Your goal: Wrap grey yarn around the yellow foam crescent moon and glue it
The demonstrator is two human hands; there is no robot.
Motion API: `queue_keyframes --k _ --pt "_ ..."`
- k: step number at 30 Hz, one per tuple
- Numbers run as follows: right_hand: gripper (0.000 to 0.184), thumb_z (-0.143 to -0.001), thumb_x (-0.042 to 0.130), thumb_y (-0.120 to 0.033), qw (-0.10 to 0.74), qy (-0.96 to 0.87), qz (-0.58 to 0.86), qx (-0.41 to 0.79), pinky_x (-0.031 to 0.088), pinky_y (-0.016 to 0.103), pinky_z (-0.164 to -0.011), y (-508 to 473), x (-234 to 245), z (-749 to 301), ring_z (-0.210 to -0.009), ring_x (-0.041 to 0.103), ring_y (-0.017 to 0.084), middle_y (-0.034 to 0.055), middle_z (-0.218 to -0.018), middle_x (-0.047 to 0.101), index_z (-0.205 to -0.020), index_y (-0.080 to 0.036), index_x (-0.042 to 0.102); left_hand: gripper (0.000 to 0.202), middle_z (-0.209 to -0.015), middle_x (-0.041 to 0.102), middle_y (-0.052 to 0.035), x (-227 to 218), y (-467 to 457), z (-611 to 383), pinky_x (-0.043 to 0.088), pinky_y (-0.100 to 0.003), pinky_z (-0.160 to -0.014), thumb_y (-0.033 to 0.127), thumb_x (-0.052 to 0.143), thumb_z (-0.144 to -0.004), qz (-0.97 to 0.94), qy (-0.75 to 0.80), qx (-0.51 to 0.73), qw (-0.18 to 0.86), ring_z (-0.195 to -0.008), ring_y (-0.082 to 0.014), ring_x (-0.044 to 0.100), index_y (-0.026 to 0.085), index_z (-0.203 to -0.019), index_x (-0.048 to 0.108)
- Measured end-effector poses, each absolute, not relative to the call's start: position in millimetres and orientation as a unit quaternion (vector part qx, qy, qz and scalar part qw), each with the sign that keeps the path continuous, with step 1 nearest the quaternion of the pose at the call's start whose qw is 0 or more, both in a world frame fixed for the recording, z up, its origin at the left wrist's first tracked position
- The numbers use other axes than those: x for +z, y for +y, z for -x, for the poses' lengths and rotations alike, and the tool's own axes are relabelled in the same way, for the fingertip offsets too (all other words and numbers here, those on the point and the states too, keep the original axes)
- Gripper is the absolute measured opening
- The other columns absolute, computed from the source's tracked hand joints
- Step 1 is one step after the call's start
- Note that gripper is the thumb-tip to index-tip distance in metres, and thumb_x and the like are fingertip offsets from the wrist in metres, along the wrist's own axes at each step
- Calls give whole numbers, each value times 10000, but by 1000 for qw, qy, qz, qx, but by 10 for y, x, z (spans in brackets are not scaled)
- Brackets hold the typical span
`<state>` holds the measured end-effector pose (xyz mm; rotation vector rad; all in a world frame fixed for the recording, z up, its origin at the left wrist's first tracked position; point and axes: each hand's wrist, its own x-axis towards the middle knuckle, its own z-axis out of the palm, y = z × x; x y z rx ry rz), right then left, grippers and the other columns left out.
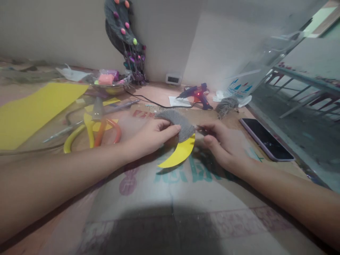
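1. A yellow sheet [32,109] lies flat at the far left.
2. Scissors [91,132] with yellow and orange handles rest just right of it.
3. The left hand [150,136] pinches the grey twine-wrapped upper half of a yellow crescent [180,150], thumb on top.
4. The crescent sits at centre, low over the printed cardboard [170,191].
5. The right hand [225,145] has its fingertips closed on a thin dark strand [202,129] at the wrapped edge.
6. A glue gun [196,94] and a twine bundle [225,106] lie behind it.
7. A phone [267,140] lies face up, far right.
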<state>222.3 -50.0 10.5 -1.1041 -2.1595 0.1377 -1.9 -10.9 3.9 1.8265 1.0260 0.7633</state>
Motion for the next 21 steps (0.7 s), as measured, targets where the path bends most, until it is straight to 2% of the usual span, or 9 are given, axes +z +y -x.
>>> queue_keyframes --k 4,7,9,15,18,21 --pt "312 -950 448 -295 414 -768 487 43 495 387 -851 -320 71 -2307 -992 618 229 104 -1112 651 -1231 -200 544 419 -603 547 7 22 -103 14 351 -257 -537 494 483 -878 -719 412 309 467 -559 -111 472 169 -617 527" --pt "361 -923 495 -256 396 -756 517 60 454 436 -951 -142 75 -2423 -1111 583 251 123 -1221 626 -1271 -178 552 404 -582 500 24 41 -114 6 337 -244 -526 460 488 -883 -730 406 311 453 -550 -101 439 170 -602 511" --pt "397 -908 507 -232 380 -763 518 71 450 443 -964 -59 100 -2484 -1127 575 249 124 -1265 604 -1300 -179 541 399 -584 476 32 55 -131 0 339 -238 -530 447 489 -883 -741 401 311 440 -562 -101 439 173 -594 494" --pt "451 -871 514 -174 295 -813 495 79 502 419 -838 117 287 -2276 -902 609 211 117 -1088 652 -1321 -146 536 420 -580 479 24 48 -175 -6 327 -258 -532 476 471 -884 -778 375 284 417 -576 -122 450 175 -594 504" --pt "396 -859 535 -200 325 -801 488 123 491 398 -853 259 392 -2044 -914 608 200 133 -1092 653 -1241 -106 582 437 -592 502 16 15 -147 -5 345 -260 -561 496 444 -902 -751 361 319 451 -595 -125 459 172 -615 506" --pt "343 -911 476 -324 382 -778 470 167 472 391 -882 312 474 -1928 -973 606 208 123 -1079 664 -1142 -122 629 445 -583 488 23 -33 -83 -7 348 -259 -566 515 433 -906 -703 384 385 459 -589 -125 453 179 -618 471"
